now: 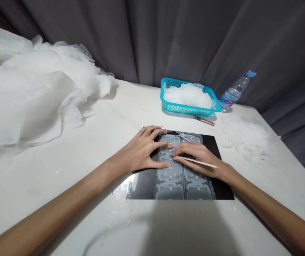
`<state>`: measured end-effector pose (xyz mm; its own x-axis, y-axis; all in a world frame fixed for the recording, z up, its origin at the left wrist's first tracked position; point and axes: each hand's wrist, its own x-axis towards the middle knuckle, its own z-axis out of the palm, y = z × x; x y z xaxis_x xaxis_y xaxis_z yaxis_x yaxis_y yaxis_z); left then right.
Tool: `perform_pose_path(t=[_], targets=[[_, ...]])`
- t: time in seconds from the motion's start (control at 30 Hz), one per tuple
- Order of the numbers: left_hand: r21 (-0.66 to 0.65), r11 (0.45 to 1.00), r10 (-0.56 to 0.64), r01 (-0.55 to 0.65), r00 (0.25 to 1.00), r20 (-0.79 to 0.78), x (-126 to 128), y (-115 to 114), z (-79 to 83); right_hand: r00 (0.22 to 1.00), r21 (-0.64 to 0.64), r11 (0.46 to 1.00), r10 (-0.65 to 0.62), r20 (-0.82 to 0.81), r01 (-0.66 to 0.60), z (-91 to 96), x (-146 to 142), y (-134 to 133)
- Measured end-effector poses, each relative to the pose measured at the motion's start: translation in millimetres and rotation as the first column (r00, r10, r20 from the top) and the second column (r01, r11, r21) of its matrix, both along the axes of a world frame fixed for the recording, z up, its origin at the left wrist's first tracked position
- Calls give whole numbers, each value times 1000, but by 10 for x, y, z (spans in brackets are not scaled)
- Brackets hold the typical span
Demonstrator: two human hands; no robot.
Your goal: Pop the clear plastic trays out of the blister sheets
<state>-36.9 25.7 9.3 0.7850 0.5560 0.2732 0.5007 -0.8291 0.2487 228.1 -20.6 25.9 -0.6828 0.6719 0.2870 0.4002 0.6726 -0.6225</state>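
Note:
A translucent sheet of moulded, rounded-rectangle pieces (170,174) lies on a black board (144,183) in front of me. My left hand (149,147) rests with fingers spread across the sheet's upper left part. Close beside it, my right hand (195,154) pinches a thin white pen-like tool (199,162), its shaft slanting back toward the wrist. The tip of that tool is hidden under my fingers, near the middle of the sheet. Thin scraps of clear film show at the sheet's top edge.
A turquoise basket (191,108) holding white translucent pieces stands at the back, with a pink-handled tool (207,122) before it. Beside it is a water bottle (231,96). A large heap of translucent sheets (35,92) fills the left; clear scraps (248,137) lie right.

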Motion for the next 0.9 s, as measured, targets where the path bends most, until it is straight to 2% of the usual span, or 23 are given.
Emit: perform_pose_path(t=[0.37, 0.53, 0.73, 0.9], targets=[[-9, 1000, 2, -1, 1000, 17, 6, 12, -3, 995, 120, 992, 29, 93, -40, 17, -31, -19], [-12, 1000, -8, 8, 1000, 2, 8, 6, 17, 991, 50, 999, -4, 137, -3, 107, 80, -7], [-57, 998, 1, 1, 1000, 30, -9, 6, 2, 996, -149, 987, -40, 85, 53, 181, 140, 29], [-57, 998, 0, 1, 1000, 26, -13, 9, 4, 997, -106, 994, -20, 70, 27, 152, 93, 31]])
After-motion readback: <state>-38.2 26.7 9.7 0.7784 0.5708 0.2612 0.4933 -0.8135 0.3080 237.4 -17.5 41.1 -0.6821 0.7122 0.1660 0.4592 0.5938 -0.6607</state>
